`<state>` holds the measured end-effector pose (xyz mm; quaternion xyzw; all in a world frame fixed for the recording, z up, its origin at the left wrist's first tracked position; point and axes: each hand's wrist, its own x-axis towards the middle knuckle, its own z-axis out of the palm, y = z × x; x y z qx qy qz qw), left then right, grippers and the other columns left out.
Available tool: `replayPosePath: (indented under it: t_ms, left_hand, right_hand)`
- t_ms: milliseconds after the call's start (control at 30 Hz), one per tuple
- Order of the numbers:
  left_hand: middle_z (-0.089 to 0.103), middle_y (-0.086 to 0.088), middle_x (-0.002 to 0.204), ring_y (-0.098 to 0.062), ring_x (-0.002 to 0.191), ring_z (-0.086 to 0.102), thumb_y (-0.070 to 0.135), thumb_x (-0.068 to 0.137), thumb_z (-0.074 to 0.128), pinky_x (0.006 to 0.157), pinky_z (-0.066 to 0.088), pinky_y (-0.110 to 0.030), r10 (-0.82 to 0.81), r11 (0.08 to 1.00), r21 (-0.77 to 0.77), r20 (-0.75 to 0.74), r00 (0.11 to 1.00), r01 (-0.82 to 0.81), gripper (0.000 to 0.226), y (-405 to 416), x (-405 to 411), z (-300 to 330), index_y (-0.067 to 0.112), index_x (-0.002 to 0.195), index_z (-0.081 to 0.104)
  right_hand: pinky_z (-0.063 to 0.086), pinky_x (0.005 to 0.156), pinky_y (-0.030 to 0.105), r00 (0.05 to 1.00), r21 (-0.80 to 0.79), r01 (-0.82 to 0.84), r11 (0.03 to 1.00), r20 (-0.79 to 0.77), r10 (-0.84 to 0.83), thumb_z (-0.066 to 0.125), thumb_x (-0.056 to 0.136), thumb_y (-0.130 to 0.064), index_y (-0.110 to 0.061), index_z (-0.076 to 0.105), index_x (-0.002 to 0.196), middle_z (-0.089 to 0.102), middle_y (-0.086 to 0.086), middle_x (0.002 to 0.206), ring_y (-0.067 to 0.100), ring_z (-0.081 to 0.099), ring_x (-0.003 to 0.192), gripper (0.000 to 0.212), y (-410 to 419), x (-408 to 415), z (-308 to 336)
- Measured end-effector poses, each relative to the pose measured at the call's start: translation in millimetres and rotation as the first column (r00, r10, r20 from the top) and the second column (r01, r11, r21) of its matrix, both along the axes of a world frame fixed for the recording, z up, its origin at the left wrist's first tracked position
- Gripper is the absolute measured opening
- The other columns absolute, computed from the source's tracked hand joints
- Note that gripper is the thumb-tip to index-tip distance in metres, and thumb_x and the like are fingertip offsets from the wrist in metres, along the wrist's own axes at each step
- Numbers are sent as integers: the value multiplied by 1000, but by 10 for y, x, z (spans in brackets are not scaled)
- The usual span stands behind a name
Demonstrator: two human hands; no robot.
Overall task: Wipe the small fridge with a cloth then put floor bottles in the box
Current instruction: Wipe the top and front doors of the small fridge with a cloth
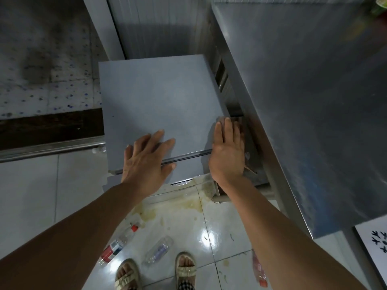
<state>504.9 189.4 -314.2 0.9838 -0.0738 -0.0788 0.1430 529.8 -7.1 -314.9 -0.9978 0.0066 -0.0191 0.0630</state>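
From the head camera I look down on the small fridge (159, 101), a grey-blue box standing between a wall panel at its back and a steel table (303, 101) on its right. My left hand (146, 162) lies flat on the fridge top near the front edge, fingers straight and spread, holding nothing. My right hand (227, 155) rests at the front right corner of the fridge top, its fingers straight and reaching over the right edge into the narrow gap beside the steel table. Something greyish lies under those fingers, but I cannot tell whether it is the cloth. A dark seam runs across the fridge just behind my wrists.

Three bottles lie on the white tiled floor (31, 195) in front of the fridge. A clear bottle with a red cap (123, 239) lies on its side near my left foot (126, 275). A second clear bottle (159, 250) lies between my feet and the fridge, apart from the first. A third bottle with a red label (259, 268) lies to the right, partly hidden behind my right forearm. A yellowish stain (188, 204) spreads on the tiles just before the fridge's front. I cannot see the box.
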Motion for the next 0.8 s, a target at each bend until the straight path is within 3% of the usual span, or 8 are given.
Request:
replayPosePath:
  t_ms: [200,300,400,500,567,667,733,800]
  left_hand:
    - [15,9,156,-20,139,11,34,85,58,109,20,-45,1,999,-54,-89,996,-6,63,-6,-18,118,34,142,32]
    - [24,10,153,-17,138,16,24,85,58,108,20,-39,21,991,-130,-136,990,-39,58,32,-124,234,29,140,38]
    - [36,6,147,-18,135,28,19,86,56,109,24,-37,93,965,-224,-179,979,-133,51,105,-232,443,27,135,44]
    - [54,-5,132,-25,121,50,17,91,54,103,40,-39,170,900,-343,-294,940,-270,37,141,-237,776,20,128,52]
    - [60,-18,118,-33,109,59,13,95,51,95,47,-37,180,757,-520,-415,892,-395,28,135,-212,1030,3,120,57]
    - [65,-13,96,-14,73,68,20,97,47,63,54,-24,111,289,-701,-652,750,-652,26,150,-237,1435,2,112,58]
    - [65,-7,97,-12,75,65,23,97,48,63,51,-26,92,217,-693,-687,721,-688,23,206,-250,1619,10,112,57]
    - [64,-11,97,-18,77,62,10,96,46,64,53,-29,119,136,-697,-694,710,-704,21,285,-260,1752,7,115,55]
  right_hand:
    - [23,116,50,988,240,-113,964,127,84,53,86,12,-4,44,139,35,15,149,32,25,142,56,101,-501,-25]
    - [33,113,41,988,409,-151,900,94,123,52,88,14,-8,45,139,43,9,146,22,33,140,56,227,-723,36]
    - [57,83,30,998,713,17,701,-60,37,49,91,8,-10,53,128,62,5,120,17,63,108,41,334,-732,295]
    - [55,64,16,992,803,93,588,-128,18,52,90,6,-17,44,125,60,-3,110,7,63,86,43,476,-694,646]
    - [55,74,16,996,834,47,549,-78,32,54,88,6,-17,40,128,58,-3,116,5,62,94,48,611,-675,906]
    - [49,84,11,993,838,-105,535,62,98,55,88,4,-15,39,129,59,-4,121,2,59,103,48,815,-665,1247]
    - [48,92,16,978,831,-184,525,100,184,58,85,3,-19,38,132,56,-6,125,2,56,110,55,922,-691,1415]
    - [46,93,14,963,839,-221,498,107,248,64,81,-2,-23,37,134,53,-12,125,-2,52,113,63,989,-721,1539]
